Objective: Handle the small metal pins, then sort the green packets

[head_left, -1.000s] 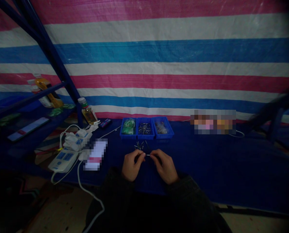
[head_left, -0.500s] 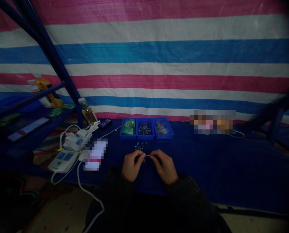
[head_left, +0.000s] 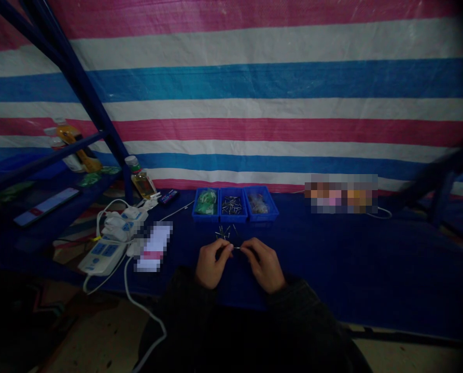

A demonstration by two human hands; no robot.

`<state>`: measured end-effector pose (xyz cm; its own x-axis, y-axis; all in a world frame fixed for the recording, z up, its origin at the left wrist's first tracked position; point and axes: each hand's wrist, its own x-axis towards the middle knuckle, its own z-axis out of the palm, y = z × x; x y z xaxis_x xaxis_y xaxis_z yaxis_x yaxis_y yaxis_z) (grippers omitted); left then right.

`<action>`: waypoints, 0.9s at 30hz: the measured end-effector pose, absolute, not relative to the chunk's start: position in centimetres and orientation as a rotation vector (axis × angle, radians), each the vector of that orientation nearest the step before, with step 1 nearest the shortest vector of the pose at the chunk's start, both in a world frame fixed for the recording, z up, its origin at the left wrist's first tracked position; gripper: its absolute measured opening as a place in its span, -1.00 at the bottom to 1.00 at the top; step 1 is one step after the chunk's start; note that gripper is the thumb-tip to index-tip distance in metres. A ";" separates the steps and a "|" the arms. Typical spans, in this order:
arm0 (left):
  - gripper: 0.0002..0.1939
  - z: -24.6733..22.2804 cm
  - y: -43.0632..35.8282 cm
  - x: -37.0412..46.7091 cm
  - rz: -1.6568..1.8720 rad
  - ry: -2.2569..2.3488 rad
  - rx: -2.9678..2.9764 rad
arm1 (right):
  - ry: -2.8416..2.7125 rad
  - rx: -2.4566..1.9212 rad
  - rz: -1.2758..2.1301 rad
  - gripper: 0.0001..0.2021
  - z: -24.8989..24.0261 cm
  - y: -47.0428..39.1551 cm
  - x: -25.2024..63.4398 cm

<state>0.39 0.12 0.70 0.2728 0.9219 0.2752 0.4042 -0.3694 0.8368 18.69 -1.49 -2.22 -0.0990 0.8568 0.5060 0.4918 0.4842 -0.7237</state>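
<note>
A small, thin metallic piece spans the gap between my two hands. My left hand pinches its left end, and my right hand pinches its right end. Just beyond my left fingertips lies a loose group of thin metallic pieces. Behind them three blue bins stand side by side: the left bin holds green bagged material, the middle bin many small metallic pieces, the right bin clear bagged items.
A white power strip with plugs and cables lies on the left, beside a blurred phone. A bottle stands by the blue frame. Pixelated items sit at the back right of the blue table.
</note>
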 end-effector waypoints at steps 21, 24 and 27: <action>-0.75 0.5 0.2 0.4 1.056 1.220 1.861 | -1.690 -1.142 0.444 -0.89 -2.3 -1.3 18.8; -0.75 0.5 0.2 0.4 1.065 1.215 1.862 | -1.694 -1.148 0.439 -0.89 -2.3 -1.3 18.7; -0.74 0.5 0.3 0.3 1.069 1.210 1.864 | -1.693 -1.148 0.454 -0.89 -2.2 -1.3 18.7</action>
